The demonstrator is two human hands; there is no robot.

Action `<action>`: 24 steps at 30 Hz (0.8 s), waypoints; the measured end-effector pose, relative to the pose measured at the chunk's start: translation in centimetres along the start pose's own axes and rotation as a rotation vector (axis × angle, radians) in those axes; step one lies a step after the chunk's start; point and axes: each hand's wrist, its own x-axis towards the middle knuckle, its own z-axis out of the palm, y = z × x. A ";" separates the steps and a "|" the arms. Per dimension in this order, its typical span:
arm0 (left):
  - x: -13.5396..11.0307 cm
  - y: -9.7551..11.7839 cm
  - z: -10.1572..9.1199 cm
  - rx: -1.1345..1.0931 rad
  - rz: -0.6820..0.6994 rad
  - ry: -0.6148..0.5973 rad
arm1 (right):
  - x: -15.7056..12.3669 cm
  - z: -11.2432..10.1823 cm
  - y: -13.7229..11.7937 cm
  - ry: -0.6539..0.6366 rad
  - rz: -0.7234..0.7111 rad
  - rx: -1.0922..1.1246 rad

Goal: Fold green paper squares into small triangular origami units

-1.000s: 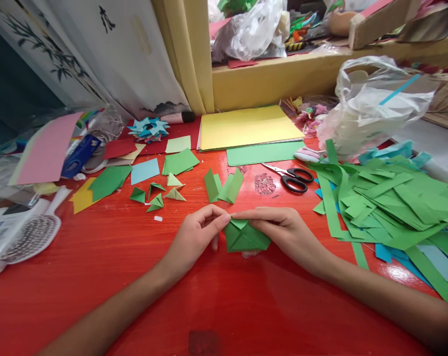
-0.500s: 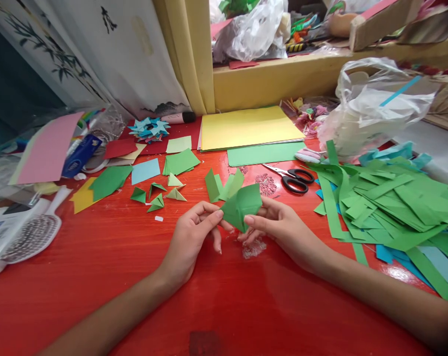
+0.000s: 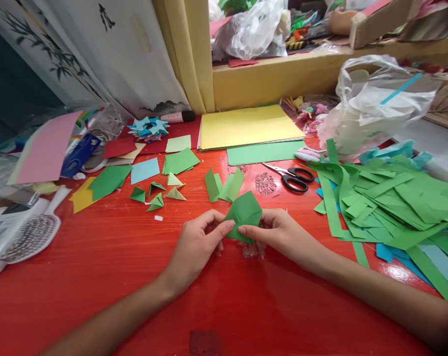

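A creased green sheet of paper (image 3: 246, 210) is held up above the red table (image 3: 145, 306), between both hands. My left hand (image 3: 201, 232) pinches its left edge, thumb on the front face and fingers behind. On the other side my right hand (image 3: 279, 230) grips the lower right part, its thumb lying across the paper near the middle. The fingers behind the sheet are partly hidden. Just beyond it stand folded green pieces (image 3: 224, 185). Several small folded paper triangles (image 3: 156, 201) lie to the left, in dark and pale green.
Black-handled scissors (image 3: 294, 178) lie beyond my right hand. A heap of green paper strips (image 3: 394, 202) spreads at the right. Green paper squares (image 3: 181, 160) and a yellow paper stack (image 3: 249, 128) are farther back. A white hairbrush (image 3: 34, 232) lies at the left.
The green sheet has turned and tilted, so its face shows more fully. Both thumbs have moved closer together on it, the left one inward onto its front.
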 end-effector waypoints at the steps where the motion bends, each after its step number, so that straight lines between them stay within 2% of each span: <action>1: 0.0 0.0 0.0 0.000 -0.002 0.007 | 0.0 0.0 0.0 -0.008 -0.001 -0.012; 6: -0.2 0.0 0.1 -0.010 -0.002 0.028 | -0.1 -0.1 -0.1 -0.026 -0.008 -0.033; 19: 0.0 0.0 0.1 -0.018 0.046 -0.016 | 0.1 -0.1 0.0 -0.078 -0.029 -0.026; 24: -0.1 0.0 0.1 0.027 0.040 0.018 | 0.0 -0.2 0.1 -0.121 -0.034 -0.044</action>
